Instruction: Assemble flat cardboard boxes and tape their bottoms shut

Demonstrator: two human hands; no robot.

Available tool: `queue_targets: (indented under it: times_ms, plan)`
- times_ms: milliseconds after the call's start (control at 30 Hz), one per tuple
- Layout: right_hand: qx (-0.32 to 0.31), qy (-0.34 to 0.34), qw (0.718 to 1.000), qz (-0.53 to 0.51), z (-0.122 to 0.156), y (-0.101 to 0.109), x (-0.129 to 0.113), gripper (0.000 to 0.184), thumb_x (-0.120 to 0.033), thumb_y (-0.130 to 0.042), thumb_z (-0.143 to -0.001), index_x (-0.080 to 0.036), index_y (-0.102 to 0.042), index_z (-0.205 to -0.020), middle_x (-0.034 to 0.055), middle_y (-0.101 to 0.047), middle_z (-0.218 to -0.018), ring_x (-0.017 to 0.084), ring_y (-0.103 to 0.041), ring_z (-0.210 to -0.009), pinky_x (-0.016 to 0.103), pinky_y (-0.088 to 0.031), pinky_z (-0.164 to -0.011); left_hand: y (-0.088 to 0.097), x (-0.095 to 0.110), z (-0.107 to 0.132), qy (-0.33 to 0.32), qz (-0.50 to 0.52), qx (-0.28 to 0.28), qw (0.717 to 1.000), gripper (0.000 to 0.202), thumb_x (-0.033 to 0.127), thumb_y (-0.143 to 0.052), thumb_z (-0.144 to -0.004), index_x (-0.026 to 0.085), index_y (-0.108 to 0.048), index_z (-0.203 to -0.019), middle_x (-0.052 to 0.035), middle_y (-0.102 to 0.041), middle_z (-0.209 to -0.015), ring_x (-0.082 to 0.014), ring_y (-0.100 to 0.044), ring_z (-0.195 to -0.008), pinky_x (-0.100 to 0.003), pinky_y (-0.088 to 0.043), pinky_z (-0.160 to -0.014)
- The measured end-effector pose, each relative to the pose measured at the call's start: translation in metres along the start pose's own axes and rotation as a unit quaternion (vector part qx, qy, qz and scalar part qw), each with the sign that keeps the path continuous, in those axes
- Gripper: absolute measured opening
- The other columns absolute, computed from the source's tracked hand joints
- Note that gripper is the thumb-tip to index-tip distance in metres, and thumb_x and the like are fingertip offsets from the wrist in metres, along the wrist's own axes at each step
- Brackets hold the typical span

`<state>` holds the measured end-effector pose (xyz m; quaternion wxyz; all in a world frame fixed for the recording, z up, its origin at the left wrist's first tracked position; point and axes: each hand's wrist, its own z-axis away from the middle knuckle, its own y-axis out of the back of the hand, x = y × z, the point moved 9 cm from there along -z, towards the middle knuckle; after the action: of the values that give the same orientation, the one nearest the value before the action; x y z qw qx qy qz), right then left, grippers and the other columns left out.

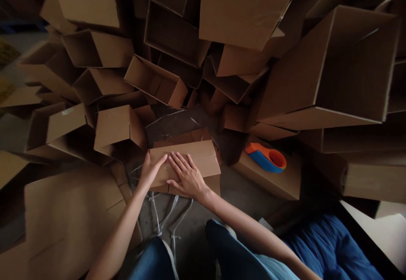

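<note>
A small cardboard carton [203,157] sits on the floor [234,191] in front of the person's legs, its upper face covered, so whatever it holds is hidden. The left hand [151,171] rests at its left end, fingers along the side and thumb stretched over the top, without closing around it. The right hand [187,175] lies flat on the upper face, fingers spread and gripping nothing. Pale strings [174,206] trail over the floor on the near side of the carton.

To the right, an orange and blue tape dispenser [261,157] lies on a closed box [269,182]. Beyond the carton, a small open box [155,81] lies tilted, its inner walls and a seam visible. A large open box [292,77] at the right has its mouth facing the viewer; its depth is too dark to read. More boxes crowd the far side and the left, several with open, shadowed mouths whose contents cannot be made out. A broad cardboard piece [72,212] occupies the lower left.
</note>
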<state>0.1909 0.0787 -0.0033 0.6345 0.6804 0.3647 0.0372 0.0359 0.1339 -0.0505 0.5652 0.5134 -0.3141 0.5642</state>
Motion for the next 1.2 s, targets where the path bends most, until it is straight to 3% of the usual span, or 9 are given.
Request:
queue_targets:
  times_ms: [333, 500, 600, 700, 767, 833, 900, 1067, 1200]
  plan:
    - [-0.005, -0.001, 1.0, -0.018, 0.003, -0.001, -0.003, 0.076, -0.054, -0.038, -0.097, -0.014, -0.012, -0.157, 0.0097, -0.015, -0.162, 0.023, -0.012, -0.151, 0.049, -0.009, -0.123, -0.003, 0.001, 0.004, -0.045, -0.015, -0.006, 0.999, 0.062, 0.041, -0.072, -0.075, 0.018, -0.053, -0.13, -0.0123, -0.065, -0.126, -0.0288, -0.062, -0.116, -0.039, -0.044, -0.103]
    - [-0.037, 0.018, 0.988, -0.148, 0.007, 0.007, 0.002, 0.072, -0.054, -0.043, -0.097, -0.02, -0.019, -0.156, 0.0085, -0.021, -0.161, 0.024, -0.013, -0.15, 0.052, -0.01, -0.122, -0.002, 0.004, 0.01, -0.045, -0.02, -0.004, 0.999, 0.059, 0.042, -0.07, -0.075, 0.018, -0.055, -0.127, -0.0125, -0.067, -0.122, -0.0303, -0.062, -0.115, -0.04, -0.044, -0.103]
    - [0.032, -0.032, 0.962, -0.268, 0.015, 0.032, 0.031, 0.062, -0.048, -0.041, -0.099, -0.028, -0.022, -0.155, 0.0042, -0.019, -0.162, 0.023, -0.011, -0.15, 0.052, -0.019, -0.12, 0.002, 0.001, 0.013, -0.053, -0.017, 0.004, 0.998, 0.065, 0.047, -0.07, -0.074, 0.018, -0.053, -0.129, -0.0125, -0.066, -0.124, -0.03, -0.059, -0.119, -0.04, -0.042, -0.105]
    - [0.206, -0.173, 0.919, -0.288, 0.041, 0.065, 0.089, 0.063, -0.05, -0.045, -0.097, -0.031, -0.026, -0.154, 0.002, -0.018, -0.163, 0.024, -0.004, -0.151, 0.052, -0.012, -0.121, 0.004, -0.004, 0.019, -0.059, 0.016, 0.002, 0.998, 0.071, 0.05, -0.07, -0.075, 0.019, -0.048, -0.135, -0.0124, -0.063, -0.129, -0.0288, -0.058, -0.122, -0.04, -0.041, -0.107]
    - [0.249, -0.283, 0.877, -0.298, 0.064, 0.068, 0.124, 0.078, -0.056, -0.053, -0.09, -0.028, -0.021, -0.155, 0.0037, -0.013, -0.164, 0.025, -0.002, -0.151, 0.051, -0.008, -0.122, 0.003, -0.006, 0.025, -0.056, 0.03, -0.002, 0.998, 0.073, 0.052, -0.069, -0.076, 0.021, -0.046, -0.138, -0.012, -0.06, -0.135, -0.0286, -0.055, -0.126, -0.041, -0.039, -0.109]
    - [0.2, -0.36, 0.842, -0.349, 0.079, 0.053, 0.144, 0.105, -0.06, -0.067, -0.077, -0.024, -0.01, -0.157, 0.0078, -0.009, -0.164, 0.027, -0.005, -0.151, 0.049, -0.011, -0.122, 0.003, -0.009, 0.032, -0.047, 0.038, -0.01, 0.998, 0.076, 0.053, -0.068, -0.076, 0.022, -0.043, -0.141, -0.0112, -0.058, -0.138, -0.0286, -0.053, -0.129, -0.041, -0.038, -0.111]
    - [0.115, -0.374, 0.822, -0.414, 0.085, 0.035, 0.145, 0.122, -0.057, -0.079, -0.065, -0.023, -0.005, -0.157, 0.0109, -0.015, -0.163, 0.029, -0.016, -0.149, 0.048, -0.019, -0.12, 0.003, -0.012, 0.039, -0.025, 0.049, -0.031, 0.998, 0.08, 0.054, -0.068, -0.076, 0.023, -0.04, -0.144, -0.011, -0.057, -0.14, -0.029, -0.053, -0.129, -0.042, -0.038, -0.111]
    - [-0.012, -0.306, 0.796, -0.522, 0.082, 0.024, 0.121, 0.095, -0.054, -0.078, -0.07, -0.025, -0.034, -0.148, 0.0109, -0.057, -0.138, 0.028, -0.053, -0.127, 0.045, -0.039, -0.111, 0.011, -0.011, 0.044, 0.016, 0.049, -0.115, 0.992, 0.076, 0.052, -0.069, -0.076, 0.024, -0.043, -0.142, -0.0086, -0.048, -0.15, -0.0298, -0.041, -0.139, -0.038, -0.037, -0.113]
    - [-0.025, -0.298, 0.8, -0.52, 0.082, 0.027, 0.12, 0.09, -0.052, -0.08, -0.069, -0.025, -0.038, -0.144, 0.0098, -0.06, -0.132, 0.027, -0.054, -0.124, 0.042, -0.041, -0.109, 0.02, -0.006, 0.038, 0.006, -0.006, -0.181, 0.983, 0.076, 0.048, -0.074, -0.072, 0.024, -0.045, -0.138, -0.0113, -0.051, -0.147, -0.0301, -0.046, -0.136, -0.041, -0.041, -0.111]
